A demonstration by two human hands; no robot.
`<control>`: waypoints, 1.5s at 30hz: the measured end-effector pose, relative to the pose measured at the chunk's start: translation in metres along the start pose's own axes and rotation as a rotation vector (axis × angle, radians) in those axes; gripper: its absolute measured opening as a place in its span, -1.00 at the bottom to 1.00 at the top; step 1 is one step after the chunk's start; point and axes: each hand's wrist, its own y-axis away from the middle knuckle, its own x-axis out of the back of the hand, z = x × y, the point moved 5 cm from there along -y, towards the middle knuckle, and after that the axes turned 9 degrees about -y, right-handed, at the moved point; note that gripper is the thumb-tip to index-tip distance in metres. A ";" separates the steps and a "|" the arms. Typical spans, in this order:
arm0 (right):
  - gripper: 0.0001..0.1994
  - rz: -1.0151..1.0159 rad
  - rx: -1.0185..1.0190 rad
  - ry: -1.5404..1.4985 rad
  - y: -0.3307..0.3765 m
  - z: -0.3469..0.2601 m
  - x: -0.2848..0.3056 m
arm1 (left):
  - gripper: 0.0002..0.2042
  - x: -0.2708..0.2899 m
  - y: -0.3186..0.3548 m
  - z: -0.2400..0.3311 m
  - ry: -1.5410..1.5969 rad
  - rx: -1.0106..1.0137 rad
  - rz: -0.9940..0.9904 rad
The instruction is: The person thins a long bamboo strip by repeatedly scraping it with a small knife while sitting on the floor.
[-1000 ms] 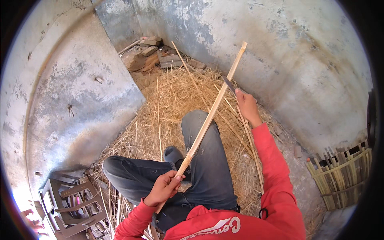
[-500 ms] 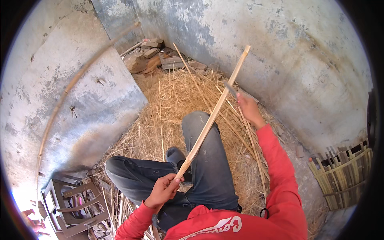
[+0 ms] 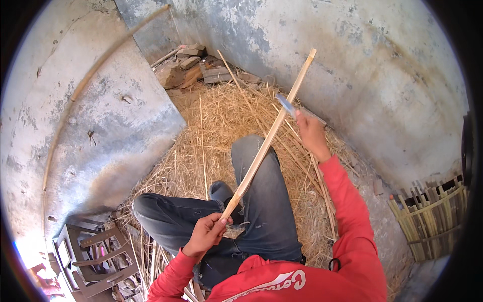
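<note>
A long, pale split-bamboo strip point(image 3: 269, 136) slants across my right knee, its far end raised toward the wall. My left hand point(image 3: 207, 233) is closed round the strip's near end, by my lap. In my right hand point(image 3: 312, 134) is a knife point(image 3: 286, 103), gripped by its handle, which the fingers cover. The blade crosses the strip below its far end and appears to touch it. Both forearms are in red sleeves.
Straw-like shavings point(image 3: 216, 121) and thin strips cover the floor. Bricks point(image 3: 188, 58) lie in the far corner. A long bamboo pole point(image 3: 75, 93) leans along the left wall. At lower left is a dark frame point(image 3: 95, 256); a slatted bamboo basket point(image 3: 432, 221) stands at right.
The knife and my right hand have shifted slightly up and to the left, the blade now showing brighter. The strip's far end has risen a little. My left hand keeps its grip.
</note>
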 end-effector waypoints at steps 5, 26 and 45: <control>-0.38 -0.091 0.032 -0.002 -0.002 -0.007 -0.022 | -0.74 0.005 0.000 -0.003 0.005 0.005 0.015; -0.43 -0.292 0.183 -0.043 0.095 -0.072 -0.051 | -0.75 -0.002 -0.008 -0.010 0.107 0.017 -0.024; -0.50 -0.260 -0.048 -0.011 0.046 -0.058 -0.041 | -0.77 -0.002 -0.033 0.009 0.050 -0.076 0.000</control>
